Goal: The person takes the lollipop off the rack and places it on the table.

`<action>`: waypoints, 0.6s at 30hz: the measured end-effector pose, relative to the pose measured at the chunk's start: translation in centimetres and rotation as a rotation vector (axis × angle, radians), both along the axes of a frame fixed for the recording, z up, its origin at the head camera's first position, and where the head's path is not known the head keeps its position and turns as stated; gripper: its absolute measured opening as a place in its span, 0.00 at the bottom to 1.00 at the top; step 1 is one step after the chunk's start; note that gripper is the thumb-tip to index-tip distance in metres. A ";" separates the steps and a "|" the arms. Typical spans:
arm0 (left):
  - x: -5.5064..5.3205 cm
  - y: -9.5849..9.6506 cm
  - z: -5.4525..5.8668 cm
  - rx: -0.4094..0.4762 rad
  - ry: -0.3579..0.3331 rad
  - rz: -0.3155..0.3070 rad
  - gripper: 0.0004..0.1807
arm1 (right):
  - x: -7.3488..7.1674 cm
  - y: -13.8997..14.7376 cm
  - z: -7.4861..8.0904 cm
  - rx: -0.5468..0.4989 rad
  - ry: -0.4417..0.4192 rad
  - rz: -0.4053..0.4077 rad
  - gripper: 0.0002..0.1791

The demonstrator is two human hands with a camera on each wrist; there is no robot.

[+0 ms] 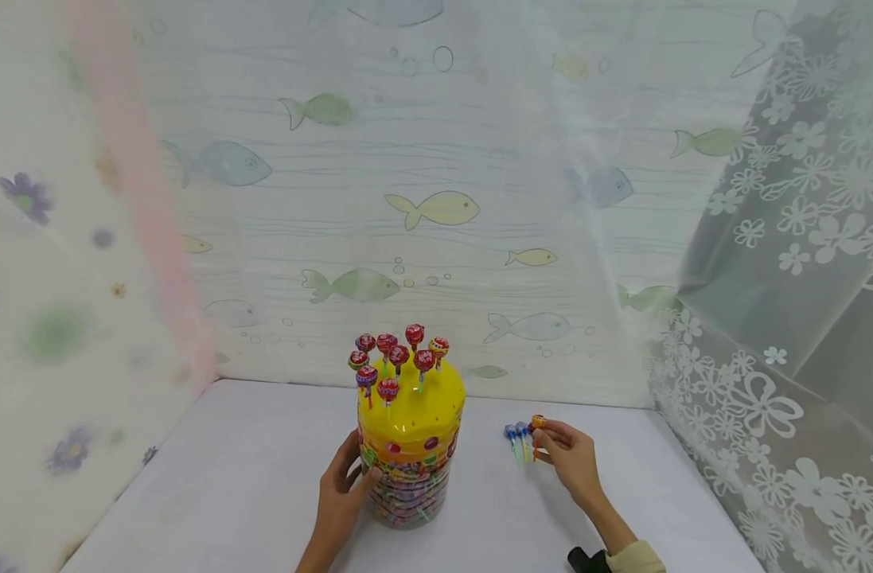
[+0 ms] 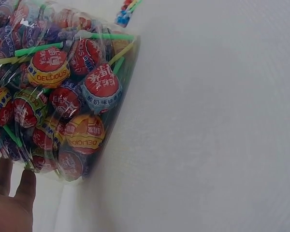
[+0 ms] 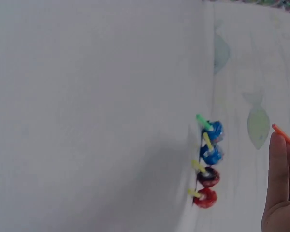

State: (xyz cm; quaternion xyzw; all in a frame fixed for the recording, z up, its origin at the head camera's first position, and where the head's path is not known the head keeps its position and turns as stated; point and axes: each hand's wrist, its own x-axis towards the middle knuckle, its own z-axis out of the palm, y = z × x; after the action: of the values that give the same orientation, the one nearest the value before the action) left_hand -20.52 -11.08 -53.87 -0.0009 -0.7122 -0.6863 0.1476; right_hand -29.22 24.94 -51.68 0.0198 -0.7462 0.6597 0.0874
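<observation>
A clear ribbed jar with a yellow lid stands upright on the table, full of wrapped lollipops. Several lollipops stick up out of the lid. My left hand holds the jar's left side, thumb toward the front; only some of its fingers show in the left wrist view. Off to the right, my right hand pinches a lollipop with an orange stick and an orange-yellow wrapper. Right beside these fingers, several blue and red lollipops lie in a row on the table.
The white table reaches back to a fish-print curtain. A flowered sheet hangs at the left, a lace-patterned one at the right. Near my right sleeve lies a black object, its kind unclear.
</observation>
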 end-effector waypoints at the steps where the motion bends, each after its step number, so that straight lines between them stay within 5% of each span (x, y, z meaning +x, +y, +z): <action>1: 0.0 0.0 0.0 0.000 0.001 0.000 0.39 | -0.1 0.4 -0.1 0.010 -0.021 -0.012 0.17; 7: -0.1 0.0 -0.1 -0.001 -0.001 0.000 0.39 | -0.4 2.7 -0.8 0.154 -0.109 -0.065 0.19; 18: 0.0 0.0 -0.1 0.007 0.005 -0.010 0.39 | -2.7 4.8 -1.3 0.328 -0.146 -0.099 0.17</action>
State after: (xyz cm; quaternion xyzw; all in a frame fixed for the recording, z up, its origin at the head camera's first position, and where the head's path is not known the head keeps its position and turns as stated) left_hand -20.53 -11.10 -54.00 -0.0058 -0.7096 -0.6893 0.1461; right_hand -31.88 29.73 -52.99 -0.0511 -0.8482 0.5237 0.0609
